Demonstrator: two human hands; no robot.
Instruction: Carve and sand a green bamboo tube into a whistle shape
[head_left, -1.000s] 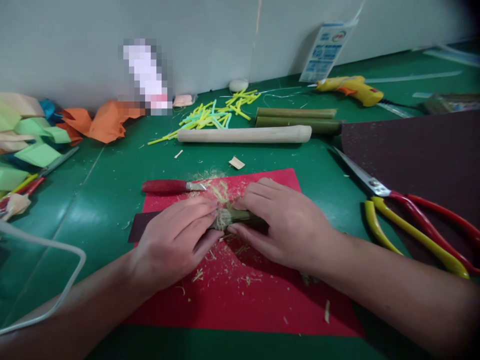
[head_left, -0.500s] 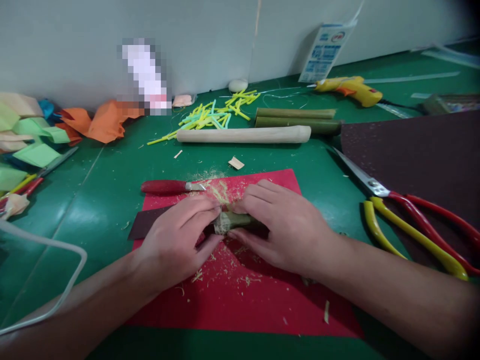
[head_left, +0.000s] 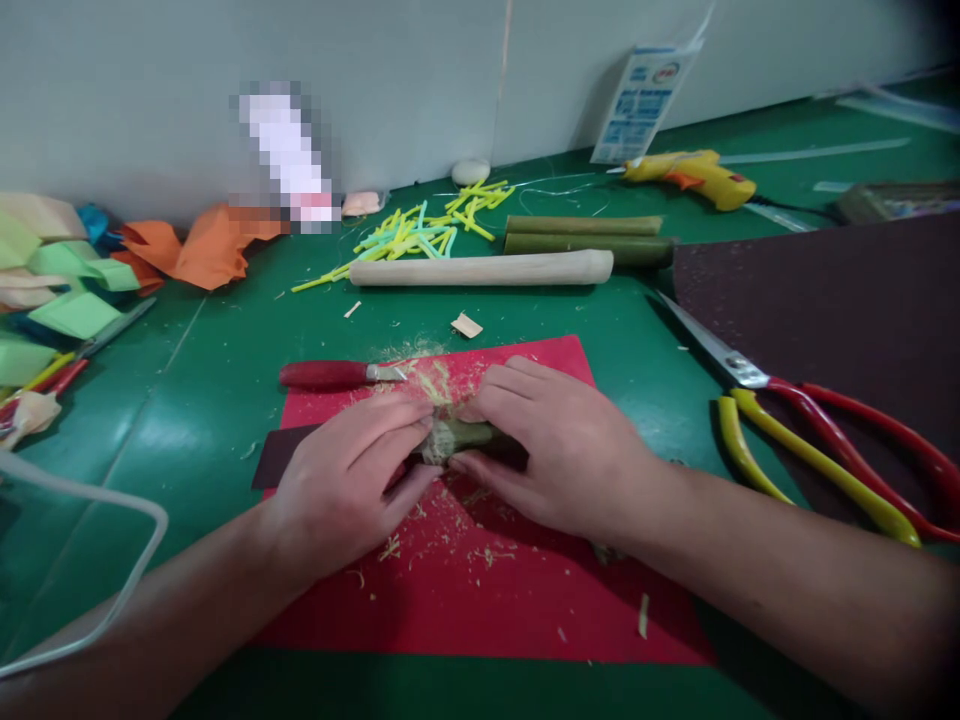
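A short green bamboo piece (head_left: 471,435) lies crosswise between my hands, low over a red sheet (head_left: 480,610) strewn with shavings. Its pale, rough, scraped band shows in the gap between my fingertips. My left hand (head_left: 360,470) is closed around the left part, thumb below and fingers on top. My right hand (head_left: 555,440) grips the right part in the same way; the bamboo's far end is hidden in it. A dark brown strip, like sandpaper (head_left: 281,455), sticks out left from under my left hand. Just beyond my fingers rests a red-handled knife (head_left: 330,375).
Large scissors (head_left: 742,370) with red and yellow handles lie right, partly on a dark sheet (head_left: 825,300). Behind are a peeled pale stick (head_left: 480,268), green bamboo lengths (head_left: 589,245), cut yellow straws (head_left: 412,235) and a glue gun (head_left: 690,178). Folded papers (head_left: 75,300) and a white cable (head_left: 154,520) are left.
The view has shifted slightly. My left fingertips have edged a little over the bamboo's scraped band; both hands keep their hold. The knife and other things stay where they were.
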